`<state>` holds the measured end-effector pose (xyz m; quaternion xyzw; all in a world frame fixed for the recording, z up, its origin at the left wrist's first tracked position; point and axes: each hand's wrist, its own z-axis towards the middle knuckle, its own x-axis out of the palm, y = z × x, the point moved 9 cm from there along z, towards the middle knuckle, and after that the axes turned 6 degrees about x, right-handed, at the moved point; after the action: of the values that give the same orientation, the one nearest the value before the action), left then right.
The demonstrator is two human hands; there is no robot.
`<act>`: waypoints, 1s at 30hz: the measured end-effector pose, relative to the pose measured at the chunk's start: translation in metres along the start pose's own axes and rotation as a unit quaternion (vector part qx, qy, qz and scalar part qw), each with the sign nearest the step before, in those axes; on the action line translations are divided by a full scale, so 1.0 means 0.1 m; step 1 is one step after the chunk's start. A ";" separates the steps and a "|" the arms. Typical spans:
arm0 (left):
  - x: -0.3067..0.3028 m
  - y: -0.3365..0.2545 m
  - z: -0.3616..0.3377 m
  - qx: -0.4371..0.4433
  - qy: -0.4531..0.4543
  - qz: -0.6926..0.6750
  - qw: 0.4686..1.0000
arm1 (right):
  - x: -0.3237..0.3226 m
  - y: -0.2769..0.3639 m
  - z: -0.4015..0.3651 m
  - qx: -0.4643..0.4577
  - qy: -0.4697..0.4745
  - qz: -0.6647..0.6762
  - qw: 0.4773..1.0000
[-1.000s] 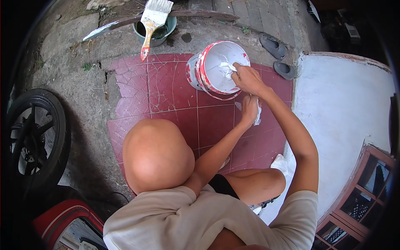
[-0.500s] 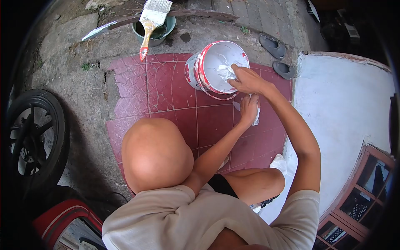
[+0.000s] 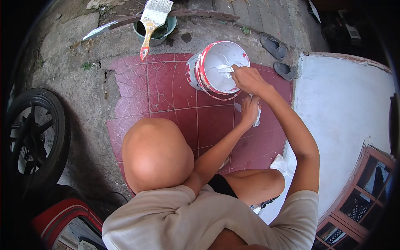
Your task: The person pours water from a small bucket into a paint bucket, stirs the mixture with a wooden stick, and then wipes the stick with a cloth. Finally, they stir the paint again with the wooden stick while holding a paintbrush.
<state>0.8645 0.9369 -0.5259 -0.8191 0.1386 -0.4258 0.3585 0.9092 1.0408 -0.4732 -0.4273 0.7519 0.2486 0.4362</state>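
Note:
A white paint bucket (image 3: 225,54) with a red, paint-spattered rim stands on the red tiles, its wire handle hanging down on the near side. At its right edge my right hand (image 3: 249,80) is closed on a crumpled white plastic piece (image 3: 225,69) that reaches into the opening. Just below, outside the bucket, my left hand (image 3: 250,110) is wrapped round a white sheet (image 3: 257,118), which sticks out on both sides of the fingers.
A wide brush (image 3: 153,21) lies across a wooden plank (image 3: 200,15) and a green bowl (image 3: 166,31). Grey shoes (image 3: 273,46) are beyond the bucket. A white wall (image 3: 333,108) stands right, a wheel (image 3: 35,137) left.
My right hand has shifted slightly to the right, and the white plastic in the bucket has changed shape a little. My left hand stays nearly still.

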 end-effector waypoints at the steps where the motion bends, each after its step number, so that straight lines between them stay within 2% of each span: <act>1: 0.00 0.02 0.00 0.005 -0.007 0.004 1.000 | 0.02 -0.02 0.00 -0.001 -0.001 0.001 1.000; 4: 0.05 0.10 0.01 -0.006 -0.004 -0.030 1.000 | 0.06 -0.04 0.03 -0.007 -0.007 0.006 1.000; 12: 0.03 0.10 0.02 0.011 -0.007 -0.010 1.000 | 0.07 -0.01 0.05 -0.003 0.000 -0.008 1.000; 18: 0.02 0.15 0.00 -0.021 -0.010 -0.016 1.000 | 0.01 0.01 0.00 0.036 0.041 0.010 0.998; 21: 0.03 0.17 0.00 -0.017 -0.004 0.002 1.000 | 0.06 0.01 -0.01 -0.010 0.085 0.001 0.996; 30: 0.03 0.10 -0.03 -0.034 0.006 -0.011 0.999 | 0.01 0.03 0.03 -0.017 0.023 -0.024 0.999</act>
<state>0.8649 0.9268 -0.5297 -0.8297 0.1459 -0.4296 0.3252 0.9081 1.0442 -0.4760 -0.4582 0.7472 0.2411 0.4167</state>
